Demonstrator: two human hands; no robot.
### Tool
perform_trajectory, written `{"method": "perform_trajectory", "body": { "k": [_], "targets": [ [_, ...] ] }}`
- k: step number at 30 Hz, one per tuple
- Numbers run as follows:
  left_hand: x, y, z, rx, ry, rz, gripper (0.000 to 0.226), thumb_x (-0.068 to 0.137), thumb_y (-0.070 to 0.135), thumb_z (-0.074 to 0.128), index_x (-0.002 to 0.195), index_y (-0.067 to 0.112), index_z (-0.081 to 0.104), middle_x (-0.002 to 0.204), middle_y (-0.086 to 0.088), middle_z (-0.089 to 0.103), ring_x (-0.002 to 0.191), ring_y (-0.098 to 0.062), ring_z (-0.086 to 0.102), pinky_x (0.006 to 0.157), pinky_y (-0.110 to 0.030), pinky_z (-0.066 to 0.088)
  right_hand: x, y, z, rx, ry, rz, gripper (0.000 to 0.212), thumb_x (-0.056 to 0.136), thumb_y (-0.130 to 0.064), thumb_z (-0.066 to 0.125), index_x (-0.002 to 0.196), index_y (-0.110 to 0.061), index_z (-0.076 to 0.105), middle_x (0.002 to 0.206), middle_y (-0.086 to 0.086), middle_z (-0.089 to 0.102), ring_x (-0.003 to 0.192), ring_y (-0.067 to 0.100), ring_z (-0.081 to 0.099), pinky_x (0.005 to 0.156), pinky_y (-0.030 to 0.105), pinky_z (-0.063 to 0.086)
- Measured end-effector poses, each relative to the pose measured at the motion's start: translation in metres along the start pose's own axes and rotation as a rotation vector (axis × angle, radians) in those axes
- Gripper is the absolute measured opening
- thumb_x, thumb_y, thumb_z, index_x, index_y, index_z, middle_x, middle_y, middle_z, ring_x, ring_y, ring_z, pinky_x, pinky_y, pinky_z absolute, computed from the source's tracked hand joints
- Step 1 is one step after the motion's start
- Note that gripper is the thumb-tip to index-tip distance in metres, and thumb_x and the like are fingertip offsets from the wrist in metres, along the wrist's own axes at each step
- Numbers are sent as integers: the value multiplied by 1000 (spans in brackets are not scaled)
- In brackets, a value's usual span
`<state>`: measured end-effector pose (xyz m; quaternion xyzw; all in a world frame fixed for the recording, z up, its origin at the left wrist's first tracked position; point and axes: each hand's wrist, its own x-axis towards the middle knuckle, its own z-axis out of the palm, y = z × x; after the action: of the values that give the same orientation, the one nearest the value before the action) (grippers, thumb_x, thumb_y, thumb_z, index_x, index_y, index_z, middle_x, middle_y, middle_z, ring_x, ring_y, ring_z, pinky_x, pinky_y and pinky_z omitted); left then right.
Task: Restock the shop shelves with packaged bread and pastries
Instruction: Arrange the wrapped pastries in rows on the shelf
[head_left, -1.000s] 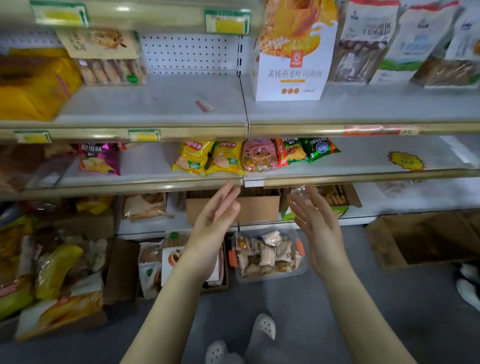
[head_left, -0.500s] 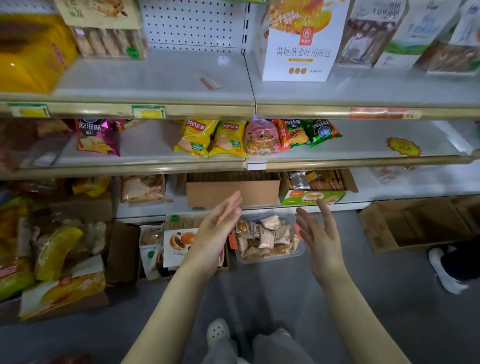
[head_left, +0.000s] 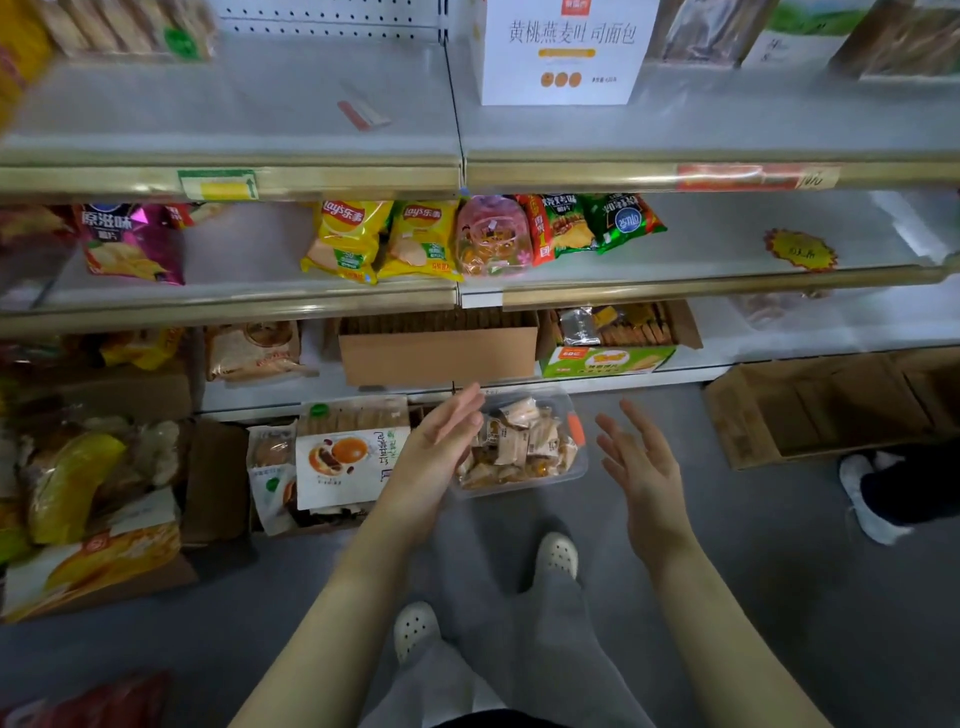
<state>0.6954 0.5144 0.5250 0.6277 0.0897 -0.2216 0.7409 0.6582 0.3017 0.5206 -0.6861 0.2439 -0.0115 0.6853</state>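
A clear plastic tub of wrapped pastries (head_left: 524, 447) sits on the grey floor in front of the shelving. My left hand (head_left: 441, 447) hovers at its left side, fingers straight, palm facing right. To the tub's right my right hand (head_left: 641, 462) is held with fingers spread, palm facing left. Both hands hold nothing and I cannot tell whether the left one touches the tub. A white toast bread box (head_left: 563, 52) stands on the upper shelf (head_left: 311, 176). Bread packets (head_left: 345, 460) lie in a floor box to the left.
Chip bags (head_left: 384, 239) lie on the middle shelf (head_left: 727, 283). Cardboard boxes (head_left: 436, 348) sit on the lowest shelf; an open carton (head_left: 831, 410) is on the floor at right. Bagged bread (head_left: 78, 483) is piled at left. Another person's shoe (head_left: 867, 499) is at far right.
Both hands have dropped from the lowest shelf's level down to either side of the pastry tub. The view has tilted down and come closer to the floor.
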Motion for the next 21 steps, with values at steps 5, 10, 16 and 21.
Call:
{"method": "perform_trajectory", "body": {
  "k": [5,10,16,21],
  "targets": [
    [29,-2,37,-19,95,-61,48,85,46,64,132,35,59,132,18,61,122,-1,55,108,-30,41,61,14,-28,-52,-35,94,41,98,-26,58,138,-22,52,127,1,62,109,7,60,80,14,45],
    [64,-27,71,-66,188,-150,48,85,36,65,132,27,59,133,9,61,123,-5,54,103,-26,42,123,47,-50,-208,-126,159,39,97,-10,60,135,-8,53,125,13,62,83,-10,61,65,2,45],
    [101,-77,90,-66,305,-231,47,90,32,65,136,26,58,131,9,64,123,-9,58,102,-28,44,183,101,-73,-278,-245,270,39,94,11,53,132,7,47,136,26,53,76,-19,62,71,5,47],
    [145,-133,92,-115,390,-356,37,92,25,64,128,24,60,129,4,63,124,-13,55,108,-33,39,212,147,-78,-359,-269,349,39,98,-3,55,137,-7,50,127,9,60,97,-3,61,89,12,46]
  ]
}}
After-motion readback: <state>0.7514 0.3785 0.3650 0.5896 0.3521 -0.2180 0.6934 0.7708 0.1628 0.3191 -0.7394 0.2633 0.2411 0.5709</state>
